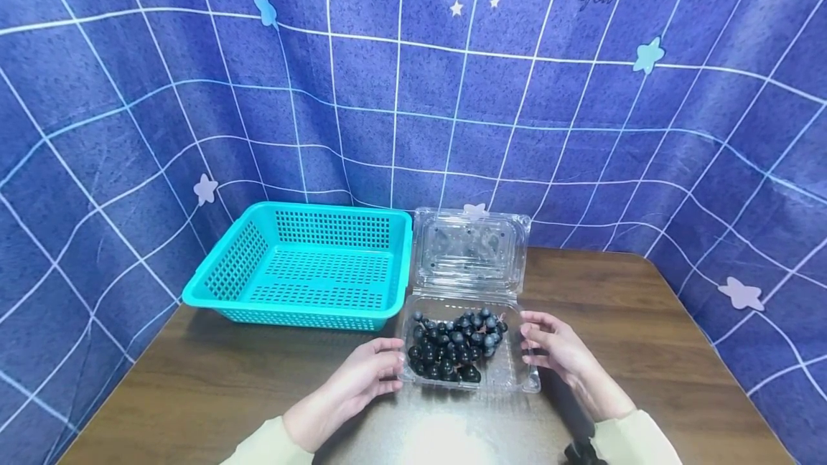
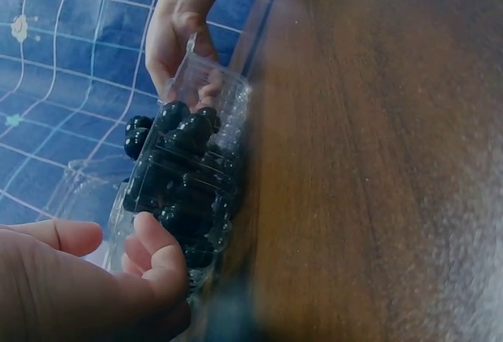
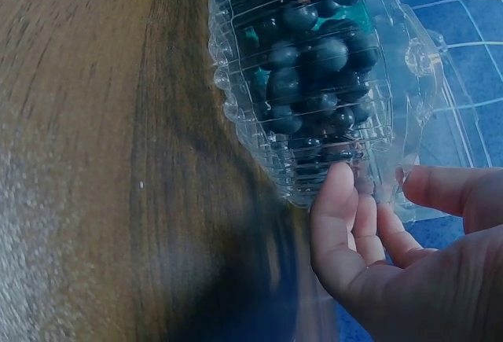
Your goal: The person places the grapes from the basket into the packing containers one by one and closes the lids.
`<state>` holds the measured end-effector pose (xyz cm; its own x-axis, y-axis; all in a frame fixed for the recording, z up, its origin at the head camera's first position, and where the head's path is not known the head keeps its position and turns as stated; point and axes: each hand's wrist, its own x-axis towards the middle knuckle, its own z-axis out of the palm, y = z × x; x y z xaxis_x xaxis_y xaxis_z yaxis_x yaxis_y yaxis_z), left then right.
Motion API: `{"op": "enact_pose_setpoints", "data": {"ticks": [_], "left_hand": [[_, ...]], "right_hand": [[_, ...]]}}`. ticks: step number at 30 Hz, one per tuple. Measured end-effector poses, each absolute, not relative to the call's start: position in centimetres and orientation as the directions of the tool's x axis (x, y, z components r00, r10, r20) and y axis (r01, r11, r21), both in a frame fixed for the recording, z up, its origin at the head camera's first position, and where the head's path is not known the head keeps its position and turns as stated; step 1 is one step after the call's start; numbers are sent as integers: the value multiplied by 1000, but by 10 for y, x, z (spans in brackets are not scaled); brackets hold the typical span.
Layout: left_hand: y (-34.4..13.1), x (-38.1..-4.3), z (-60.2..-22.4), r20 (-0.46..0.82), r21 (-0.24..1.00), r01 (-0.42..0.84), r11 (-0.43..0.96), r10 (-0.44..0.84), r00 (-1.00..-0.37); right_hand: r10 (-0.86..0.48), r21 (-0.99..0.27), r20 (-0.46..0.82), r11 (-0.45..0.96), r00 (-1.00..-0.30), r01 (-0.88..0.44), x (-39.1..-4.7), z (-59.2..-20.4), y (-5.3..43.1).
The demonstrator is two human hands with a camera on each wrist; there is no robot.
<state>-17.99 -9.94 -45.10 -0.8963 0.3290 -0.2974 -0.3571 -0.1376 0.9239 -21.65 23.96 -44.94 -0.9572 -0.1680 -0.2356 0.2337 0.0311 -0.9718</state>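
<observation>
A clear plastic clamshell box sits on the table with its lid raised at the back. Bunches of dark grapes fill much of its base. My left hand is at the box's left side, fingers extended against the wall; in the left wrist view its thumb stands apart from the fingers. On the opposite side my right hand touches the right wall with fairly straight fingers. In the right wrist view its thumb tip lies close to the rim.
A turquoise perforated basket stands to the left of the box, near the back of the wooden table. Behind the table hangs a blue gridded curtain. A dark object is beside the right wrist.
</observation>
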Motion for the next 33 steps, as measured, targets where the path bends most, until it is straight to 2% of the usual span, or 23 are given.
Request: {"op": "enact_pose_setpoints", "data": {"ticks": [21, 33], "left_hand": [[-92, -180, -453, -295, 913, -371, -170, 352, -888], [-93, -178, -453, -290, 917, -362, -168, 342, -893]], "right_hand": [[-185, -967, -256, 32, -949, 254, -216, -443, 245], [-164, -961, -268, 112, -950, 252, -226, -438, 250]]}}
